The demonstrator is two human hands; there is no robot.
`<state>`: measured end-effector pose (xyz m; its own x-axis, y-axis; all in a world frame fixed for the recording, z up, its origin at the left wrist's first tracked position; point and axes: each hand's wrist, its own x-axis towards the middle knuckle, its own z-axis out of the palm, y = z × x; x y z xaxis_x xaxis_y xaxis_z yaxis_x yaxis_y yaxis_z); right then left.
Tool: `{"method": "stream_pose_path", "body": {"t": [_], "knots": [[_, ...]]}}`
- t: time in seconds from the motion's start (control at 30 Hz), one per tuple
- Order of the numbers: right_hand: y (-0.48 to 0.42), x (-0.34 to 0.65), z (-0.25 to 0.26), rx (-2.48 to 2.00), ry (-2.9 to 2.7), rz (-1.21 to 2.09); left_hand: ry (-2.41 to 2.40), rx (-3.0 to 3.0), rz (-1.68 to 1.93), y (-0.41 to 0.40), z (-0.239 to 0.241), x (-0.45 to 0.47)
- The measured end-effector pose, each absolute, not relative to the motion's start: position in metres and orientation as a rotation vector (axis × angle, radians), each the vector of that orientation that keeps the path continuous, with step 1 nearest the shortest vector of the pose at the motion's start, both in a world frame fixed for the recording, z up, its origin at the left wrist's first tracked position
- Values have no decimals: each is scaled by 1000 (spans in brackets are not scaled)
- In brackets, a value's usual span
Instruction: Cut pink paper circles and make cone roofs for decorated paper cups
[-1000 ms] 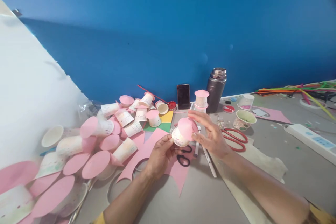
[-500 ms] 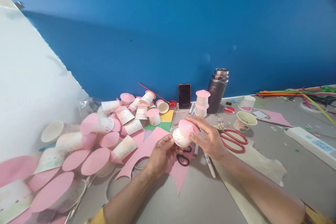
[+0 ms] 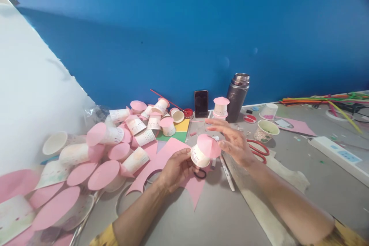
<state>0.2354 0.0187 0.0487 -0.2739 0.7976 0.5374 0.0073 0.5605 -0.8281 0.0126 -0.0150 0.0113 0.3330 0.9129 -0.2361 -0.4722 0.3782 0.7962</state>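
Observation:
My left hand (image 3: 178, 168) grips a small white paper cup (image 3: 198, 157) by its side, tilted over the table. On the cup's base sits a pink paper cone (image 3: 208, 146) like a roof, and small coloured marks run along the cup wall. Just to the right, my right hand (image 3: 233, 142) is spread with its fingers apart, close to the cone's edge; whether a fingertip touches it I cannot tell. Below the cup lie a pink paper offcut (image 3: 170, 150) and black-handled scissors (image 3: 200, 174), partly hidden. A white marker (image 3: 227, 173) lies beneath my right hand.
Pink-topped paper cups (image 3: 108, 134) crowd the left side. At the back stand a phone (image 3: 201, 103), stacked cups (image 3: 221, 107) and a dark flask (image 3: 238, 96). Rightward are red-handled scissors (image 3: 258, 150), a patterned cup (image 3: 266, 131), a power strip (image 3: 340, 153) and coloured sticks (image 3: 305, 101).
My right hand has lifted off the pink cone and moved slightly right, its fingers opening. The cup stays in my left hand, with more of its cone showing.

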Motion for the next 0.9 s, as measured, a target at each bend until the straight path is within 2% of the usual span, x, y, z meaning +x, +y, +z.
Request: {"method": "stream_pose_path", "body": {"t": [0.33,0.9], "knots": [[19,233,47,-663,-1872,892,723,702,949,-18,17,16],[23,233,42,-623,-1841,942,724,660,948,-13,12,10]]}}
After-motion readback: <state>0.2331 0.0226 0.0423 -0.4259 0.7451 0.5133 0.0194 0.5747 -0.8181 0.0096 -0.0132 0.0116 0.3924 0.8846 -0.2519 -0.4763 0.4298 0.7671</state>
